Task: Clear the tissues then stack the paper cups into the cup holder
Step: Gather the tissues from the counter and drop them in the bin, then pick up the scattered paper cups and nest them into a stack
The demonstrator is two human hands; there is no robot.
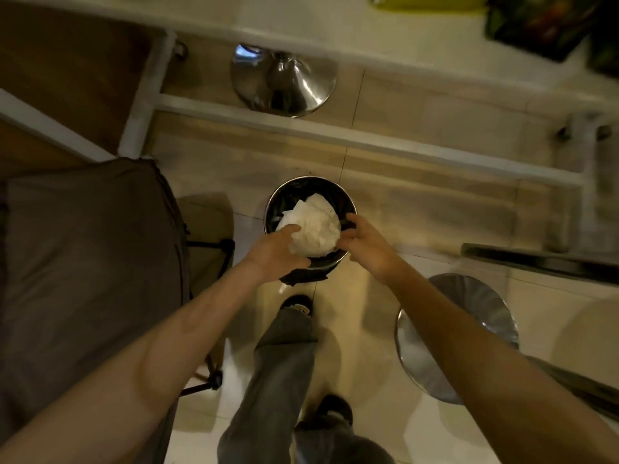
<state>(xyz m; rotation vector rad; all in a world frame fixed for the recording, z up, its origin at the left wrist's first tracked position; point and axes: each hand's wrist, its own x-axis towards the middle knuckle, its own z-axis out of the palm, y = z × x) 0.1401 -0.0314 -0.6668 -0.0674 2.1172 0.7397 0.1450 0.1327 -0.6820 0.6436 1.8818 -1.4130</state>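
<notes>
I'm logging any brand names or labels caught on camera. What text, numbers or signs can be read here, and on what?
No readable text anywhere in the head view.
Dark printed item on the counter: colourful pattern, too blurred to tell any lettering.
Shoe: pale markings, too small and blurred to read.
Tissues over the bin, between the left hand and right hand: plain white, no print.

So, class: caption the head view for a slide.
Both hands, left and right, lower crumpled tissues into a black-lined bin.
</notes>
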